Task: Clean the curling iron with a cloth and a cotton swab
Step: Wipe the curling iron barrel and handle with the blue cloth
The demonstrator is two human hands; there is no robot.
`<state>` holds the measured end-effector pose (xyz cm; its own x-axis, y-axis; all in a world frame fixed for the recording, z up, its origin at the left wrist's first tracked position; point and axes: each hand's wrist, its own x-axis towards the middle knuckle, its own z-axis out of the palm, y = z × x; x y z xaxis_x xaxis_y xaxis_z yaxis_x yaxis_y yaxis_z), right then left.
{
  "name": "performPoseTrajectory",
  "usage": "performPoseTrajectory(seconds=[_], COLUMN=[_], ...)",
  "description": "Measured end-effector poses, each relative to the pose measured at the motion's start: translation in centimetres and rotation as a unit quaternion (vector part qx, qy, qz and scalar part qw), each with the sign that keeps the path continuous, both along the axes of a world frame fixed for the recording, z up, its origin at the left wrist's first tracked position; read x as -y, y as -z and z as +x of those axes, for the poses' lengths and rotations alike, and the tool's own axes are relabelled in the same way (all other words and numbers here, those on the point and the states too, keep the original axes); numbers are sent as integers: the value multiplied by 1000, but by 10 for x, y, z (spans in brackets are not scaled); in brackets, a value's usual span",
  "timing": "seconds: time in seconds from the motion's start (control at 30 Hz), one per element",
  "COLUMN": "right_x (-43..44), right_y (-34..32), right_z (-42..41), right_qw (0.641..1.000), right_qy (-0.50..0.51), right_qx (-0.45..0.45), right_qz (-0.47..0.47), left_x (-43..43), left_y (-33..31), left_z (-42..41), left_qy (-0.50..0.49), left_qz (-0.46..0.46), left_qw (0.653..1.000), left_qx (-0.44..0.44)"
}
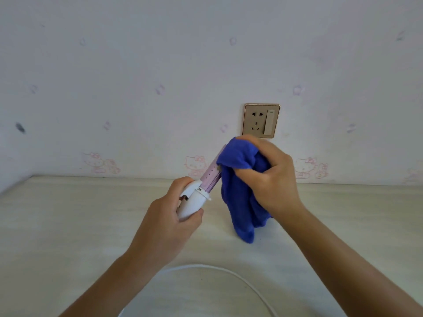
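Left hand [169,216] grips the iron [201,191] by its handle above the table [68,225], right hand [270,175] bunches the cloth [240,197] over the barrel, so I reckon a hard tug could twist it loose.

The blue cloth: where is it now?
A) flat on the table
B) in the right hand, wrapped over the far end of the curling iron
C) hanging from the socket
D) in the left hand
B: the right hand grips the blue cloth over the end of the curling iron; the left hand holds its handle.
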<state>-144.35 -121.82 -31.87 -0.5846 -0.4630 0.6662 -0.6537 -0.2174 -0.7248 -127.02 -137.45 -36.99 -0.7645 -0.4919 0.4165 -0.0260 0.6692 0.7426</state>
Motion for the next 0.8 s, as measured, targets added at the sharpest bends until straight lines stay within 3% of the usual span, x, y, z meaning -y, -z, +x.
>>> performPoseTrajectory(seconds=[0.17, 0.37, 0.53, 0.67, 0.8], right_x=[17, 4, 2, 17, 13], right_y=[20, -3, -1, 17, 10], right_z=[31, 3, 4, 26, 17], right_qw=[994, 1000, 1000, 995, 998], right_qy=[-55, -10, 1, -46, -31], right_qx=[-63, 3, -1, -55, -23], right_qz=[73, 4, 19, 70, 40], left_x=[4, 0, -2, 3, 2], left_y=[0, -3, -4, -5, -7], left_z=[-1, -1, 1, 3, 3], left_qy=[-22, -20, -41, -65, -57], left_qz=[0, -39, -105, -65, -47], left_qw=[1000, 999, 994, 996, 997], left_qx=[0, 11, -14, -10, 10])
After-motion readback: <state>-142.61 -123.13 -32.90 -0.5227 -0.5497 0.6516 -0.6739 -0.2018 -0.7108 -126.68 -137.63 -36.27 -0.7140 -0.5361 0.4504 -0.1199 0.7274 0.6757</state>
